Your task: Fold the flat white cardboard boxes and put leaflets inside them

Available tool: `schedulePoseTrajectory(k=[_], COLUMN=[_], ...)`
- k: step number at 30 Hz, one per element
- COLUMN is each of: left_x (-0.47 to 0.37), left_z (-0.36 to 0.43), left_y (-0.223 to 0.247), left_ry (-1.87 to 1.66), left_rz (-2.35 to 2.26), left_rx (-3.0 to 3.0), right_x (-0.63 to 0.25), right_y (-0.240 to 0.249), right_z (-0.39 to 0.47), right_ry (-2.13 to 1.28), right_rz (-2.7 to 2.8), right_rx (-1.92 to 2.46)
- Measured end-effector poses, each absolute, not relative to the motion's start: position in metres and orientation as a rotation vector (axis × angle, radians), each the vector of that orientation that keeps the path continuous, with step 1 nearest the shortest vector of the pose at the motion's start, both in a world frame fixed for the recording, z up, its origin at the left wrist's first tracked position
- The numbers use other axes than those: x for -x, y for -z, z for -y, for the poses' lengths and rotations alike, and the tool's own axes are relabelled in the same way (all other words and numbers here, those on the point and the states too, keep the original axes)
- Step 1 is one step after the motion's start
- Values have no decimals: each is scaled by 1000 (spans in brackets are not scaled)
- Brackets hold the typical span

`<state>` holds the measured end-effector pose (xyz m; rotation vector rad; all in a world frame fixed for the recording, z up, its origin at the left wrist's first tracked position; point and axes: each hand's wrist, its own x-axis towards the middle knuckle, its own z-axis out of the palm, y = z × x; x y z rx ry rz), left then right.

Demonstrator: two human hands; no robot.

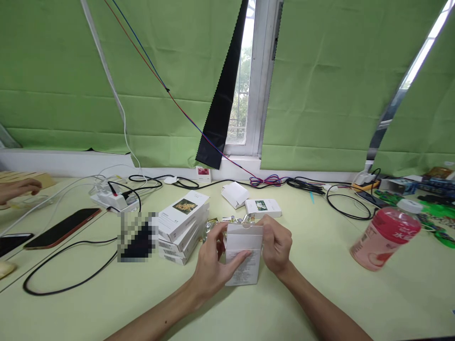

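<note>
A small white cardboard box (243,265) with fine print stands upright on the table in front of me. My left hand (216,258) is wrapped round its left side, the thumb lying across the printed face. At the top right edge, my right hand (277,241) is closed with its fingers against the box's upper corner; the fingertips are partly hidden. Just behind the box lie several small shiny metallic pieces (237,219), half covered by it. To the left is a stack of white boxes (185,215) with a flower picture on the top one.
Two more white boxes, one plain (235,194) and one with a picture (268,207), lie behind. A pink drink bottle (386,237) stands right. Left are a power strip (115,201), a phone (64,228), black cables and another person's hand (19,190).
</note>
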<state>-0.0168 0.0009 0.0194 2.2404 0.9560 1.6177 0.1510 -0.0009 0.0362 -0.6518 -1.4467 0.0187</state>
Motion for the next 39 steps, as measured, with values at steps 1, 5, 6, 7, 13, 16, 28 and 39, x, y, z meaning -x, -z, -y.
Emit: schedulePoseTrajectory(k=[1,5,6,7,13,16,28,39], left_x=[17,17,17,17,18,18,18,17], left_z=[-1,-1,-1,-1,-1,-2,-3,-3], left_y=[-20,-22,-23,-24,-23,-22,-24,-25], left_ry=[-1614,-1598,-1598,-1598,-1629,-1642,-1671,-1673], left_rz=[-957,-941,-935,-930,-892,-885,-861,-857], left_rx=[-2252,-2287,-2292,-2298,-2354,-2368,-2407,-2438], right_x=[-151,-151,-150,-150,-150,-150,-154,-155], right_y=[-36,-36,-36,-37,-39,-40,-39,-42], right_z=[1,0,0,0,1,2,1,3], right_ry=[-14,32,43,49,34,8,-137,-187], right_rz=[1446,1458,1464,1470,1481,1510,1560,1582], right_rx=[655,663,663,661,637,622,530,529])
